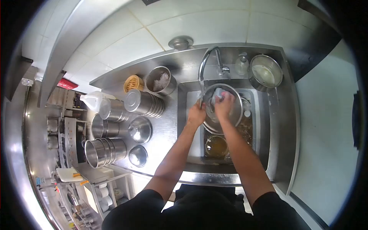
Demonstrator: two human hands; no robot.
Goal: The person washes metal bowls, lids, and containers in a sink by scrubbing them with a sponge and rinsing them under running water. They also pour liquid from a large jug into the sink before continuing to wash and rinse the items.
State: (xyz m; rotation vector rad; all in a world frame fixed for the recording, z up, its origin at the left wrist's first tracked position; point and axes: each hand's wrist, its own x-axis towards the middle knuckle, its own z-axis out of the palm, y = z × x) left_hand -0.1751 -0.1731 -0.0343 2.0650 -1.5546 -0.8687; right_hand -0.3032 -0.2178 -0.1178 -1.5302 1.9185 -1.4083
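My left hand (196,114) grips the left rim of a round metal bowl (236,114), fingers closed on its edge. The bowl is tilted over the sink (191,149), below the curved faucet (201,69). My right hand (225,105) is inside the bowl, closed around a grey-blue sponge or cloth (219,92) pressed to the metal; which of the two it is I cannot make out. Under the bowl, brownish water stands in the sink with a round dish (216,147) in it. The bowl hides part of the basin.
A metal pot (266,72) and a pump bottle (242,64) stand right of the faucet. On the left counter are a pot with a clear bag (161,81), a bamboo steamer (133,83), stacked metal containers (143,103) and two domed metal pieces (139,130).
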